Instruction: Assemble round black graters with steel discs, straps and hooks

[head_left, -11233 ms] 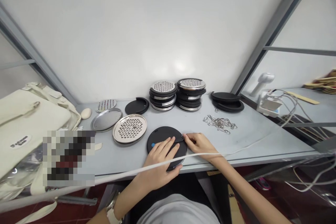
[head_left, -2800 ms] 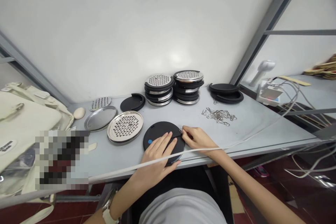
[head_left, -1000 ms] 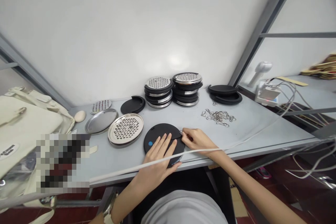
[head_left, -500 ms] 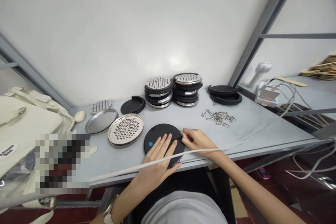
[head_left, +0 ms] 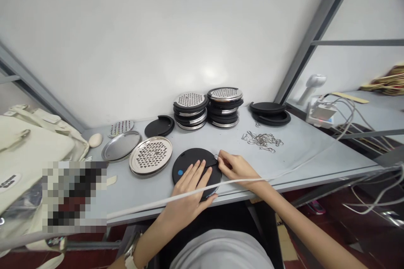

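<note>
A round black disc [head_left: 186,160] with a blue dot lies near the table's front edge. My left hand [head_left: 191,187] rests flat on it, fingers spread. At the disc's right edge, my right hand [head_left: 235,167] pinches a small metal hook [head_left: 216,157]. A pile of metal hooks [head_left: 263,140] lies to the right. Left of the disc are a grater plate [head_left: 151,155], a plain metal plate [head_left: 121,146] and a black holder [head_left: 160,127]. Two stacks of graters in black holders, a left stack [head_left: 190,111] and a right stack [head_left: 225,107], stand behind.
Black holders [head_left: 270,114] lie at the back right. A white cable [head_left: 284,173] crosses in front, over my forearms. A pale bag [head_left: 34,143] sits at the left, beside a white rounded object [head_left: 95,140]. Power adapters [head_left: 321,111] stand at the right.
My right hand has shifted very slightly up at the disc's edge, and more of the metal hook shows. My left hand stays flat on the disc.
</note>
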Tool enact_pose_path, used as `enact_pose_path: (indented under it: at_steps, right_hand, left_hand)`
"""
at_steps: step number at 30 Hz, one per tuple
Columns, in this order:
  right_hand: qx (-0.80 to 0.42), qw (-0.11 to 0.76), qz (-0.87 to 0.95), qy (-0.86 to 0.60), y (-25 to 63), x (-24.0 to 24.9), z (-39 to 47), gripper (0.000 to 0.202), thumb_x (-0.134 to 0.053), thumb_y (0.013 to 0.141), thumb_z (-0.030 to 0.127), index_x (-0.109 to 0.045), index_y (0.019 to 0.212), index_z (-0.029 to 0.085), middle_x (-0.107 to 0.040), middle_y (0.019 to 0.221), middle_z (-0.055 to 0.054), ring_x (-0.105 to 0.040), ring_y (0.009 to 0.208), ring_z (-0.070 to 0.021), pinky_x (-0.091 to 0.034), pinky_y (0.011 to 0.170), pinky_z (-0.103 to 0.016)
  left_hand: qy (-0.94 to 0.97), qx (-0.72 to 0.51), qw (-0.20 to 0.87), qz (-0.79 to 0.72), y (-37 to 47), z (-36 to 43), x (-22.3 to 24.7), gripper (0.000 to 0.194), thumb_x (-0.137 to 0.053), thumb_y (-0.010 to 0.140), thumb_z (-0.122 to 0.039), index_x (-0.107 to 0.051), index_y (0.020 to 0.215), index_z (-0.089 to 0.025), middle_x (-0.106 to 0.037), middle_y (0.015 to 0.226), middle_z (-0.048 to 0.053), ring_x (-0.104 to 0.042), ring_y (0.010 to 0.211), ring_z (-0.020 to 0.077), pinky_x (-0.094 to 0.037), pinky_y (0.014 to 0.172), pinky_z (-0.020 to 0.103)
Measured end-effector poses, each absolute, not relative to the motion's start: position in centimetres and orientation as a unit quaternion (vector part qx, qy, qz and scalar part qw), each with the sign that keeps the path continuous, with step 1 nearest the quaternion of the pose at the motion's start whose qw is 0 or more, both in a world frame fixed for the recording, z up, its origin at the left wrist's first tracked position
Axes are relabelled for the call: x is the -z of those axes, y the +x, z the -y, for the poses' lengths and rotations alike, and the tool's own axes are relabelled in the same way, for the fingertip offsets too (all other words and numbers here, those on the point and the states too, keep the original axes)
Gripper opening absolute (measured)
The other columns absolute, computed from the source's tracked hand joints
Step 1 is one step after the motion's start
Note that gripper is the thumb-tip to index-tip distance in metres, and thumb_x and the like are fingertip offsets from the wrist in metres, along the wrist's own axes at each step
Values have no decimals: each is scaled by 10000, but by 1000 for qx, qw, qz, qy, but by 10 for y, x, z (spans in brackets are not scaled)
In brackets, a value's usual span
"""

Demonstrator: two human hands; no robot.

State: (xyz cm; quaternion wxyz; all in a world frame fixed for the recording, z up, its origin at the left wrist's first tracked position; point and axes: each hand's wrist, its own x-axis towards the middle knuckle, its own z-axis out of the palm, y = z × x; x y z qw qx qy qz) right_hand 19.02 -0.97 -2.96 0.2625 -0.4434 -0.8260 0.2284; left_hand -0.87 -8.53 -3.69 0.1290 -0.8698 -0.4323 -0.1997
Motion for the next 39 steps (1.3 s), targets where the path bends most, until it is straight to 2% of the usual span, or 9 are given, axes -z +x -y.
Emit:
enact_pose_path:
  at_steps: [4, 12, 20, 24, 28, 34, 39]
  right_hand:
    - [-227, 257, 824, -451, 190, 32, 8, 148, -358, 905, 283, -423, 788, 220, -388, 532, 71, -354, 455, -101, -257, 496, -205]
    - [-195, 223, 840, -455, 189, 27, 8, 226, -334, 914, 254, -429, 714, 208, -441, 555, 40, -392, 474, -106, -249, 515, -217]
    - [-194, 228, 840, -453, 190, 31, 7, 187, -403, 871, 213, -444, 689, 201, -436, 558, 46, -360, 482, -99, -249, 513, -219]
    - [-142, 264, 854, -425, 189, 32, 6, 209, -427, 865, 188, -420, 656, 198, -452, 626, 14, -433, 633, -136, -335, 637, -242]
    - [-131, 284, 863, -398, 189, 28, 6, 208, -421, 878, 162, -447, 673, 189, -497, 753, -31, -448, 756, -166, -376, 759, -299]
    - [-159, 302, 860, -378, 190, 24, 8, 190, -407, 882, 131, -500, 724, 182, -520, 893, -61, -457, 861, -183, -395, 836, -343]
    - [-174, 307, 859, -371, 189, 26, 6, 196, -415, 871, 114, -485, 701, 183, -523, 901, -59, -461, 870, -184, -399, 836, -350]
  left_hand:
    - [-871, 197, 128, 432, -9, 85, 37, 588, -504, 884, -428, -365, 1382, -148, -325, 1447, 120, -313, 1330, 275, -377, 1052, 408]
    - [-870, 196, 128, 435, -9, 85, 37, 588, -508, 883, -425, -363, 1383, -154, -327, 1447, 117, -313, 1330, 275, -379, 1050, 411]
    - [-870, 190, 129, 436, -9, 85, 36, 584, -504, 884, -426, -368, 1382, -154, -328, 1447, 115, -316, 1330, 269, -375, 1057, 402]
    - [-872, 180, 131, 437, -10, 86, 36, 584, -482, 893, -436, -362, 1386, -146, -312, 1455, 109, -302, 1337, 265, -366, 1062, 401]
    - [-871, 174, 139, 437, -9, 86, 36, 575, -457, 904, -443, -364, 1385, -142, -300, 1461, 102, -294, 1342, 256, -358, 1069, 392]
    - [-871, 173, 139, 438, -10, 86, 35, 575, -458, 905, -439, -359, 1388, -143, -301, 1461, 104, -297, 1340, 261, -363, 1063, 398]
    - [-871, 181, 140, 435, -10, 86, 37, 573, -469, 900, -437, -365, 1384, -147, -321, 1452, 102, -307, 1335, 263, -364, 1059, 398]
